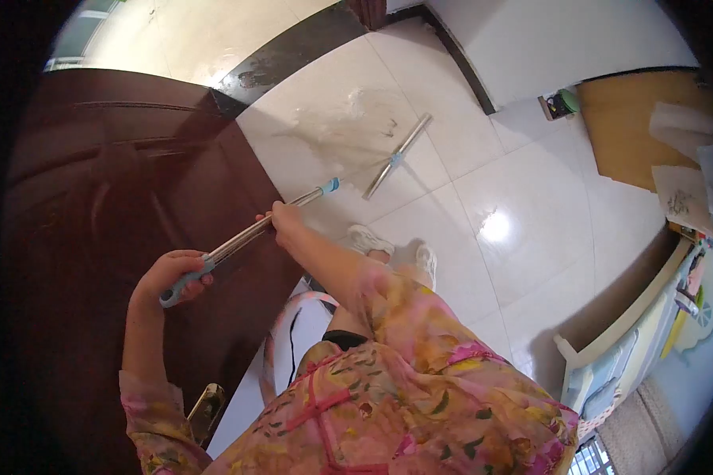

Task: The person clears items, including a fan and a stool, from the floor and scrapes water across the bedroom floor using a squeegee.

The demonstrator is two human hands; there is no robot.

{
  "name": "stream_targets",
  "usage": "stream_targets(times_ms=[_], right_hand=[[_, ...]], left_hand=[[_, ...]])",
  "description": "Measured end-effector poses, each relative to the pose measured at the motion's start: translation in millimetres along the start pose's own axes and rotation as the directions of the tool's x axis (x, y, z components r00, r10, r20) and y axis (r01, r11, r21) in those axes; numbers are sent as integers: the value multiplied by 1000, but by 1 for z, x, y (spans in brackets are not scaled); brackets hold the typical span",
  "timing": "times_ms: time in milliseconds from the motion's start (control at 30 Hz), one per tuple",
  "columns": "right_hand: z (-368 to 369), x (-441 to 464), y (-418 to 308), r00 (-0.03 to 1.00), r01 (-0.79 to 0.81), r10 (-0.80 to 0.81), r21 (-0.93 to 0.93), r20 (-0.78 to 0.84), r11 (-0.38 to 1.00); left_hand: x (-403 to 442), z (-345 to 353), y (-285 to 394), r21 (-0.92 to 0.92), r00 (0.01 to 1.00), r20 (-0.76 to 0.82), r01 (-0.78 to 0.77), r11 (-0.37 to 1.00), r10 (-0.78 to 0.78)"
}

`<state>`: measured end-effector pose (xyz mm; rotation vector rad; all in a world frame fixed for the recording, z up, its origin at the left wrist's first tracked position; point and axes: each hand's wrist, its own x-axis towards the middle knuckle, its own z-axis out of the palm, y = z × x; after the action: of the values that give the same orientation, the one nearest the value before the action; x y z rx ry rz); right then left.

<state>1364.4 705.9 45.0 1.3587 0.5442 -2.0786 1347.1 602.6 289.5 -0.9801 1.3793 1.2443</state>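
A mop with a silver pole [245, 237] and a long, narrow metal head [410, 144] slants across the view. My left hand [178, 273] is closed around its light blue grip at the near end. Farther along, my right hand [284, 224] wraps the pole below a blue collar [329, 186]. The head rests on the pale floor tiles [523, 190], ahead of my shoes [368, 240]. Just beyond it the floor has a wet, smeared dirty patch [341, 119]. Whether the head carries a cloth or sponge cannot be made out.
A dark red door [127, 198] stands at the left, with a brass handle [206, 408]. A dark stone threshold [293, 55] crosses the doorway. At the right are a wooden cabinet [642, 127], a small box with a green item [561, 103] and a bed frame [626, 317].
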Motion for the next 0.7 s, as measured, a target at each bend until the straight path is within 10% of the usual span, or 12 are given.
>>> stream_targets(times_ms=[500,700], right_hand=[[40,19,-107,960,51,5,-193,281,980],[-49,-80,-199,985,-2,44,-246,166,969]], left_hand=[[6,68,52,36,985,-84,-147,989,149],[9,145,34,-389,976,219,76,918,12]])
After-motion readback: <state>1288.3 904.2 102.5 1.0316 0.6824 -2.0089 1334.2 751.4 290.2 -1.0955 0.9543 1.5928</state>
